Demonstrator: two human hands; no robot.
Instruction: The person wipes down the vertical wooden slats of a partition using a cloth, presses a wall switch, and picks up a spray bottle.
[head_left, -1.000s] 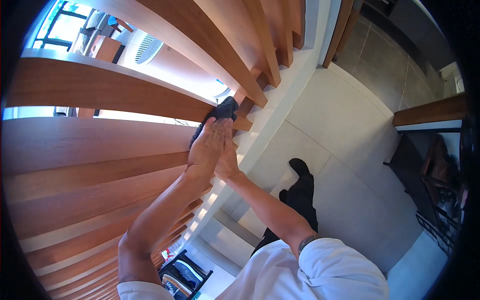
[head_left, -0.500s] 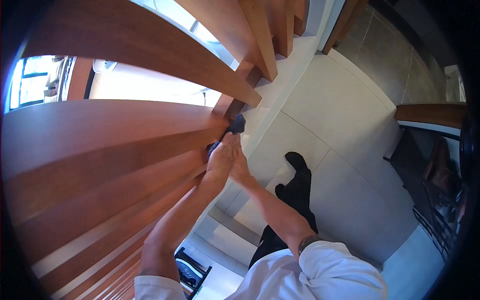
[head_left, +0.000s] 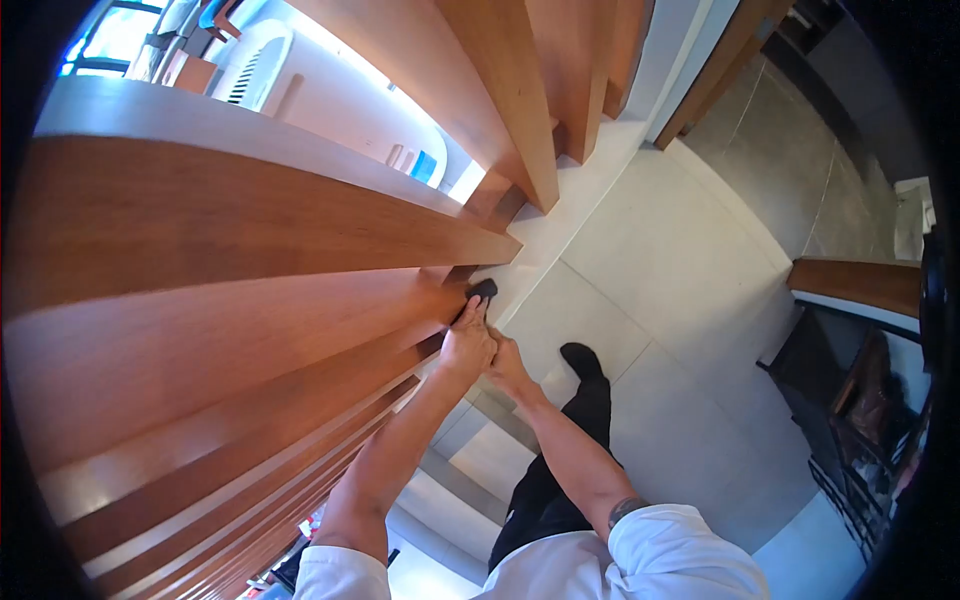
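A dark cloth (head_left: 483, 290) shows beyond my fingertips, at the low end of a wide reddish-brown wooden slat (head_left: 250, 330). My left hand (head_left: 467, 345) is closed on the cloth and lies against the slat's edge, its fingers reaching towards the base. Touching it on the right is my right hand (head_left: 507, 364), fingers curled in. What the right hand grips, if anything, is hidden behind the fingers. Just past the cloth, another wooden slat (head_left: 400, 225) meets the pale ledge (head_left: 560, 225).
More slats run in a row towards the lower left. Pale floor tiles (head_left: 690, 250) lie to the right, with my dark-socked foot (head_left: 580, 360) on them. A black rack (head_left: 810, 370) stands at the far right. Through a gap between slats, a white slotted item (head_left: 262, 68) shows.
The view has shifted, so the slats and floor appear lower. My right hand has gone from lying flat alongside the left to curled, and less of the cloth shows.
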